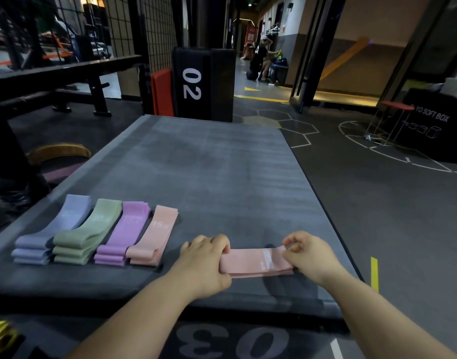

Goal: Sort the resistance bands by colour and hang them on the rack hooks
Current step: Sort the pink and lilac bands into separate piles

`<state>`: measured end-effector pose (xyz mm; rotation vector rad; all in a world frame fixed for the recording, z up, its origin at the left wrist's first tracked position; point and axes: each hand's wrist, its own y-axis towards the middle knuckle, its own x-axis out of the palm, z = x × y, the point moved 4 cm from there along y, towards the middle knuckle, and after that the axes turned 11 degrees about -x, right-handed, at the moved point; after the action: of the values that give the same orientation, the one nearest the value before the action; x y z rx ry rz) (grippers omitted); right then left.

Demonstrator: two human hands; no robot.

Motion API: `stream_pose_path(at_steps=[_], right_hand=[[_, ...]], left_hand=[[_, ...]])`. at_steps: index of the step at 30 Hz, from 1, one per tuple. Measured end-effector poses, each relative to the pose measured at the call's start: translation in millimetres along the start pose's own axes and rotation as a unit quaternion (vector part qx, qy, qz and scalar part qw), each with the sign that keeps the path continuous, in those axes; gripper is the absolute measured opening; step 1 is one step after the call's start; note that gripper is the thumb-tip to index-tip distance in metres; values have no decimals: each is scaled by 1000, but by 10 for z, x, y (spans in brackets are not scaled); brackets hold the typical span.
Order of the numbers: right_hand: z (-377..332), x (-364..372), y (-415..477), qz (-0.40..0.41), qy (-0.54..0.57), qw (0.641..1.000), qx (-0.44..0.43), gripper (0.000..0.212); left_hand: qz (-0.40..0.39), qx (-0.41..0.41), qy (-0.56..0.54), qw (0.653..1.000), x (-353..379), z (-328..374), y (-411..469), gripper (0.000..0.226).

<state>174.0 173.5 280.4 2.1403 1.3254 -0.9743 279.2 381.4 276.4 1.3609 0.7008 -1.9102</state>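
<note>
The pink resistance band [255, 263] is held flat near the mat's [222, 164] near edge, its ends pinched by the left hand [205, 257] and right hand [310, 255]. It is judged soft, light and stretchy, best gripped at the folded ends.

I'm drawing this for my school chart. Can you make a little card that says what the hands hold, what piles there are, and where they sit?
Held thing: pink band, held flat over the grey mat
Grip: left hand grips one end, right hand pinches the other
Piles, left to right: lavender pile, green pile, purple pile, pink pile
Place of piles: in a row on the mat, left of the hands
Bands hung up: none seen
</note>
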Motion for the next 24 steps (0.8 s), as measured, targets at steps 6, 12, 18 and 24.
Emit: stream_pose_path(at_steps=[6,12,18,24], right_hand=[[-12,-14,-16,-12,-44,999,-8,16],[4,14,-26,-18,-77,997,-19,15],[-3,3,-19,-21,-85,996,-18,15],[10,1,-17,-24,-96,995,-7,20]], left_hand=[[-12,-7,-13,1000,1,-32,3,41],[-28,-9,-21,999,18,-68,16,39],[-18,-22,-43,999,19,-78,38,25],[16,-35,-58,998,26,-68,41,29]])
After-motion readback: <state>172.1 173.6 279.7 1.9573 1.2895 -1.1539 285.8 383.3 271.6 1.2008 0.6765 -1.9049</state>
